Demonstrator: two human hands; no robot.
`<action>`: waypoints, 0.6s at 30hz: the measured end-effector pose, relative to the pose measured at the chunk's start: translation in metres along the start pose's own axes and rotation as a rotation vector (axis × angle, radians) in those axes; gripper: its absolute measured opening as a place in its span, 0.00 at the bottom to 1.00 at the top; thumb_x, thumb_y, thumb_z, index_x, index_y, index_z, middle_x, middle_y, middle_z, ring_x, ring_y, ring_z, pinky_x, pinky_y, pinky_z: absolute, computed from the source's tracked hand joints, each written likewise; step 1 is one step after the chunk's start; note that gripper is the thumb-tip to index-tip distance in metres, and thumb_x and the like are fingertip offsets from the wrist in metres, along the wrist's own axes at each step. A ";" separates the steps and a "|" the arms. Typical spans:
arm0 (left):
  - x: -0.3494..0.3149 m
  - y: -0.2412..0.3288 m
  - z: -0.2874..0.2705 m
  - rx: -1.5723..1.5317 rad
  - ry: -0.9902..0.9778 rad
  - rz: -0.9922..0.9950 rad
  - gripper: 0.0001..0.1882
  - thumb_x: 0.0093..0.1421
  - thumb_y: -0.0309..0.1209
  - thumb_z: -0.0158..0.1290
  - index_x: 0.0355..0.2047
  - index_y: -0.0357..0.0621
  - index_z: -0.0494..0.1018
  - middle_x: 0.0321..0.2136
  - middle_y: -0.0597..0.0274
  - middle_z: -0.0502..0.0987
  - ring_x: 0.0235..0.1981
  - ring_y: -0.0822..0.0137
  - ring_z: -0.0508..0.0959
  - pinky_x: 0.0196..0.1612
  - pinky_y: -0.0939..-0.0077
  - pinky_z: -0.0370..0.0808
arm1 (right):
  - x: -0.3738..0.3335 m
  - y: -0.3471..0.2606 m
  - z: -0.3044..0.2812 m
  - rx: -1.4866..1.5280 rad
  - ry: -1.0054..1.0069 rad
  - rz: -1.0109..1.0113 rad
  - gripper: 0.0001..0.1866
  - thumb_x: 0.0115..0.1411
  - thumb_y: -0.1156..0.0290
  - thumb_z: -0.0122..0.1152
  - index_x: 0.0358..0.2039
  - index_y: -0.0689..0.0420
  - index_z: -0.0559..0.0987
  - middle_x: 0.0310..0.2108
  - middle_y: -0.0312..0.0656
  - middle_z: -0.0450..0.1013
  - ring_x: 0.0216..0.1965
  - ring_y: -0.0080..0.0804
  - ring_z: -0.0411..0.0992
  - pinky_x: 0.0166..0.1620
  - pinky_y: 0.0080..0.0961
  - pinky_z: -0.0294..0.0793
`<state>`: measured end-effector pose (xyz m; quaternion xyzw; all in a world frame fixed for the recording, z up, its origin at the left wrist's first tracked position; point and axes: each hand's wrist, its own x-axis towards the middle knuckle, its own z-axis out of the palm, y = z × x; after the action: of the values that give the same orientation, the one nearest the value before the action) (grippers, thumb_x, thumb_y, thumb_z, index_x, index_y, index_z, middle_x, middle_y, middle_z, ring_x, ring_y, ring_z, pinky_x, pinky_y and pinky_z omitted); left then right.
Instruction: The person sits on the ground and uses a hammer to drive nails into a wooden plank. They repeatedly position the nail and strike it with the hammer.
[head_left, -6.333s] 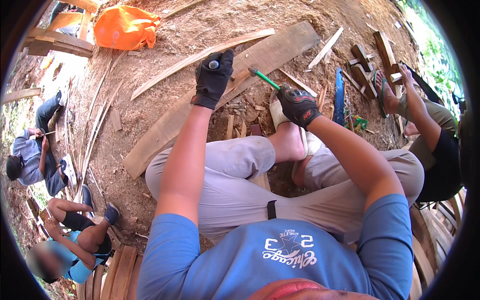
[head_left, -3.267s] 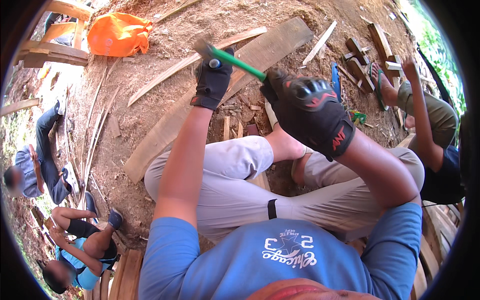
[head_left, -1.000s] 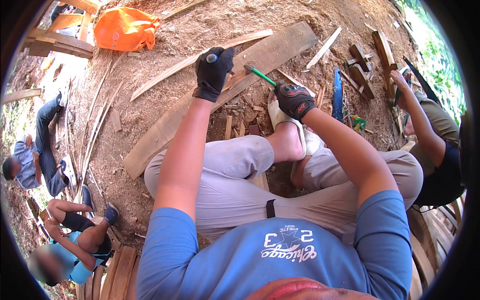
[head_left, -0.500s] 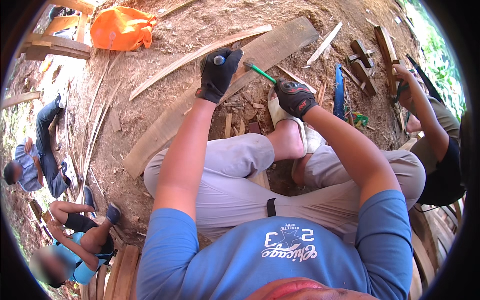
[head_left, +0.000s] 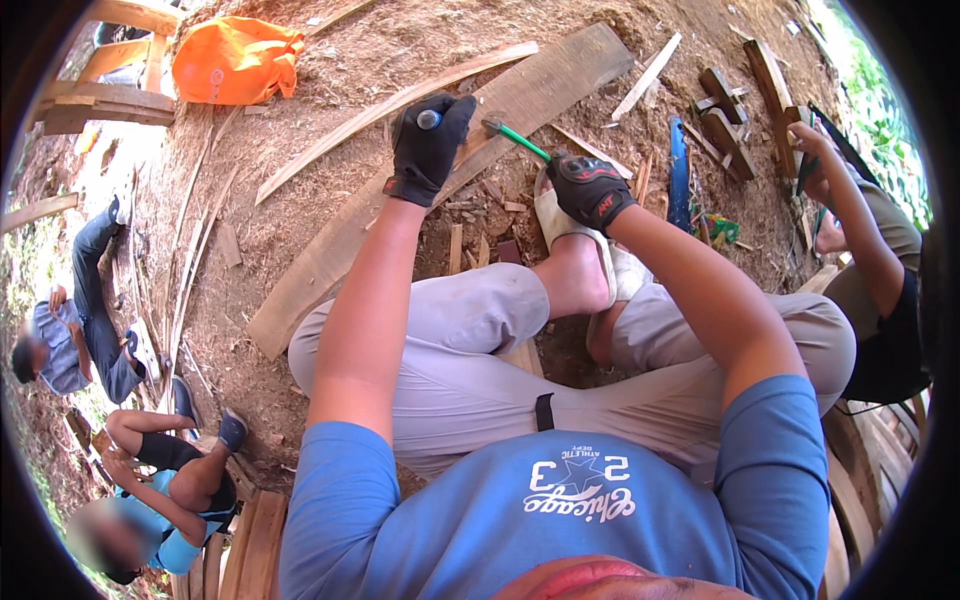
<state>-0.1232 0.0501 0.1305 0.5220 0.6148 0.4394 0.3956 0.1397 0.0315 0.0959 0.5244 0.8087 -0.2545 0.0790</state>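
Note:
My left hand (head_left: 430, 148), in a black glove, is closed upright around a chisel-like tool (head_left: 428, 120). Only the tool's rounded blue-grey handle end shows; its lower part is hidden by the hand. Beneath that hand a long flat wooden board (head_left: 560, 80) lies slantwise on the ground. A hammer (head_left: 522, 141) with a green handle is gripped in my gloved right hand (head_left: 588, 188). Its head is over the board, a little right of the left hand and apart from the tool's handle end.
Wood chips and a long thin strip (head_left: 400, 105) lie about the board. A blue handsaw-like blade (head_left: 679, 180) and dark wood blocks (head_left: 727, 125) lie right. An orange bag (head_left: 235, 62) is far left. One person (head_left: 870, 235) sits right; two others (head_left: 170, 490) sit left.
The view has shifted slightly. My left hand has moved a little to the left with the chisel-like tool. My right hand keeps its grip on the hammer, nearly still.

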 end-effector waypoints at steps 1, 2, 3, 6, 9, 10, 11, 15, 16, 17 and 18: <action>0.000 -0.003 0.000 -0.017 0.007 0.024 0.19 0.67 0.38 0.58 0.21 0.40 0.78 0.16 0.62 0.75 0.19 0.70 0.73 0.28 0.68 0.71 | 0.000 0.001 0.002 0.000 0.002 0.001 0.14 0.71 0.62 0.49 0.43 0.58 0.78 0.36 0.56 0.82 0.38 0.58 0.82 0.40 0.53 0.80; 0.000 -0.007 0.001 -0.020 -0.002 0.002 0.19 0.68 0.38 0.58 0.21 0.40 0.78 0.16 0.62 0.75 0.19 0.70 0.73 0.28 0.68 0.71 | 0.000 0.002 0.003 0.001 0.003 0.002 0.14 0.71 0.62 0.49 0.42 0.58 0.78 0.36 0.56 0.82 0.38 0.58 0.82 0.40 0.54 0.80; 0.000 -0.007 0.002 -0.023 -0.012 -0.020 0.19 0.68 0.38 0.58 0.21 0.40 0.78 0.16 0.62 0.75 0.19 0.70 0.73 0.28 0.67 0.71 | 0.000 0.003 0.004 0.002 0.004 0.004 0.14 0.71 0.62 0.49 0.42 0.57 0.78 0.36 0.56 0.82 0.38 0.58 0.82 0.41 0.54 0.79; -0.001 -0.005 0.005 0.005 -0.021 -0.012 0.19 0.68 0.38 0.58 0.21 0.41 0.78 0.16 0.62 0.76 0.19 0.70 0.74 0.28 0.67 0.72 | 0.001 0.005 0.006 0.020 0.016 0.024 0.14 0.72 0.61 0.48 0.42 0.56 0.77 0.37 0.56 0.82 0.39 0.59 0.82 0.42 0.55 0.79; -0.002 -0.003 0.005 0.032 -0.017 0.003 0.19 0.67 0.39 0.58 0.21 0.41 0.79 0.16 0.62 0.75 0.19 0.70 0.74 0.28 0.67 0.71 | 0.000 0.005 0.007 0.008 0.036 0.004 0.14 0.72 0.61 0.48 0.41 0.57 0.77 0.36 0.55 0.82 0.38 0.59 0.82 0.41 0.54 0.79; -0.003 -0.003 0.004 0.039 -0.014 0.003 0.19 0.67 0.39 0.58 0.21 0.41 0.79 0.16 0.62 0.75 0.19 0.70 0.74 0.28 0.67 0.71 | 0.000 0.004 0.005 0.010 0.028 0.009 0.14 0.72 0.61 0.48 0.41 0.57 0.77 0.36 0.55 0.82 0.38 0.59 0.82 0.41 0.54 0.79; -0.002 -0.004 0.003 0.020 -0.018 0.004 0.19 0.67 0.39 0.58 0.21 0.41 0.79 0.16 0.62 0.75 0.19 0.70 0.74 0.28 0.67 0.71 | 0.000 0.002 0.004 0.012 0.020 0.015 0.14 0.72 0.61 0.48 0.41 0.57 0.78 0.36 0.55 0.82 0.38 0.59 0.82 0.41 0.54 0.80; -0.001 -0.003 0.003 -0.027 -0.026 -0.030 0.18 0.67 0.36 0.59 0.21 0.40 0.78 0.17 0.64 0.75 0.20 0.72 0.73 0.30 0.71 0.71 | 0.001 0.006 0.007 -0.015 0.057 0.000 0.16 0.75 0.59 0.44 0.42 0.54 0.79 0.32 0.52 0.81 0.33 0.55 0.80 0.36 0.52 0.77; -0.002 -0.001 0.003 -0.029 -0.024 -0.051 0.18 0.67 0.35 0.59 0.21 0.39 0.78 0.18 0.66 0.75 0.21 0.73 0.73 0.30 0.72 0.71 | 0.001 0.005 0.006 -0.004 0.041 0.004 0.15 0.74 0.60 0.46 0.42 0.55 0.79 0.33 0.53 0.81 0.34 0.56 0.81 0.37 0.53 0.78; -0.002 -0.001 0.003 0.007 -0.015 -0.033 0.19 0.67 0.36 0.59 0.21 0.40 0.78 0.17 0.64 0.76 0.20 0.72 0.74 0.30 0.70 0.71 | 0.000 0.005 0.005 0.007 0.025 0.008 0.14 0.73 0.61 0.47 0.42 0.56 0.79 0.34 0.54 0.82 0.36 0.57 0.82 0.39 0.53 0.79; -0.002 -0.001 0.003 0.041 -0.004 -0.012 0.19 0.67 0.38 0.59 0.20 0.41 0.78 0.16 0.62 0.76 0.19 0.70 0.74 0.29 0.68 0.71 | 0.000 0.004 0.002 0.016 0.009 0.011 0.13 0.72 0.62 0.49 0.42 0.57 0.79 0.35 0.55 0.82 0.37 0.57 0.82 0.40 0.53 0.80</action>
<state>-0.1206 0.0486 0.1288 0.5270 0.6260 0.4233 0.3889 0.1428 0.0313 0.0929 0.5307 0.8040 -0.2582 0.0723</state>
